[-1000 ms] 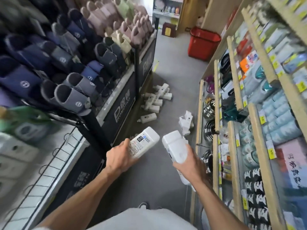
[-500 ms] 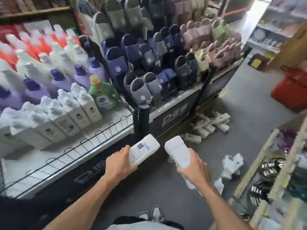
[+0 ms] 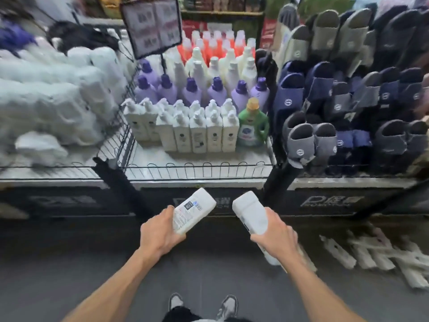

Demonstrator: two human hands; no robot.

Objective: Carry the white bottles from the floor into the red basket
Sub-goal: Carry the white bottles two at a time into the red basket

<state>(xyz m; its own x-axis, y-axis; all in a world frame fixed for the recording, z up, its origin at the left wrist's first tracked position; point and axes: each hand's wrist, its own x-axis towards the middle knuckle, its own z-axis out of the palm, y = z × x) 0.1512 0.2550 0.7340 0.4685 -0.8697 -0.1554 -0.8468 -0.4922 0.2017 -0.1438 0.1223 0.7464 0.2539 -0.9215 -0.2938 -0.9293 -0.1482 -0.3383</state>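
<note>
My left hand (image 3: 159,233) grips a white bottle (image 3: 195,209) with a printed label facing up, its base pointing away from me. A second white bottle (image 3: 249,212) is gripped by my right hand (image 3: 276,235); its lower end sticks out below the hand. Both are held at waist height in front of a low shelf. Several more white bottles (image 3: 371,254) lie blurred on the grey floor at the right. The red basket is out of view.
A wire-fronted shelf (image 3: 197,170) ahead holds rows of white pump bottles (image 3: 199,133), purple, cream and orange bottles and one green bottle (image 3: 253,126). Slippers (image 3: 348,108) hang at right, white packs (image 3: 51,101) at left. My shoes (image 3: 202,305) stand on the floor below.
The view has swung left: the red basket and aisle have left the frame and the bottle shelf now faces me. Both hands still hold their bottles in the same pose.
</note>
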